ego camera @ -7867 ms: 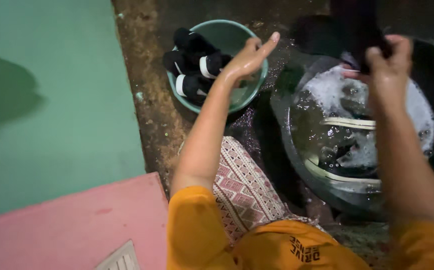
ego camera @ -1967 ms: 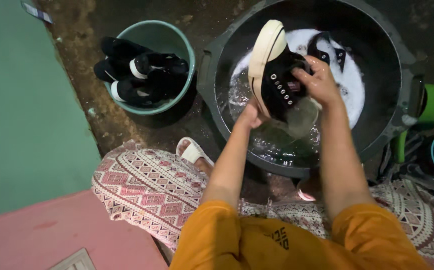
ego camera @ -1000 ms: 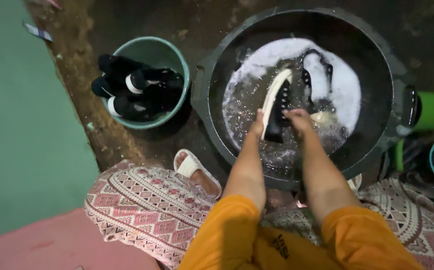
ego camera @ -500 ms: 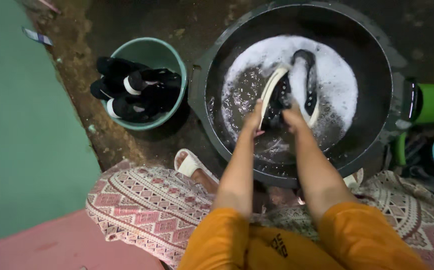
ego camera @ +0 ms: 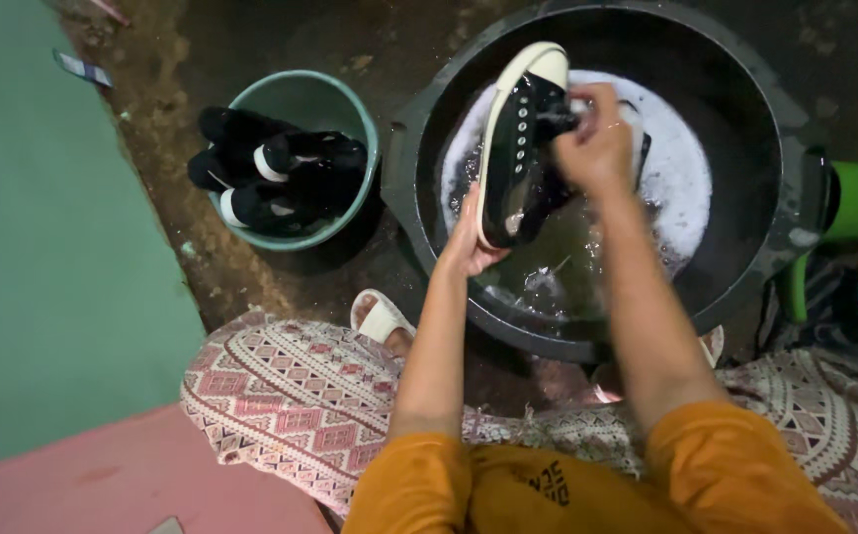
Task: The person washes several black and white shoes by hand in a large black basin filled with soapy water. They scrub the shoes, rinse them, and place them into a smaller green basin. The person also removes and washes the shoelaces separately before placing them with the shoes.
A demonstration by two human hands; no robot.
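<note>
Both hands are on one black canvas sneaker with a cream rubber sole (ego camera: 516,148), lifted clear of the suds over a large dark round plastic basin (ego camera: 775,119) of foamy water. Left hand (ego camera: 469,242) cups the heel end from below, fingers curled round the sole edge; right hand (ego camera: 595,143) is closed on the upper near the toe, arm stretched forward. The shoe is tilted, toe away from the person, eyelets facing left. To the left of the basin, close by, stands one small green plastic bucket (ego camera: 335,94) holding several black shoes with white bands (ego camera: 276,168), perhaps four, hard to count. One white sandal (ego camera: 380,318) lies on the floor beside patterned cloth (ego camera: 291,396).
</note>
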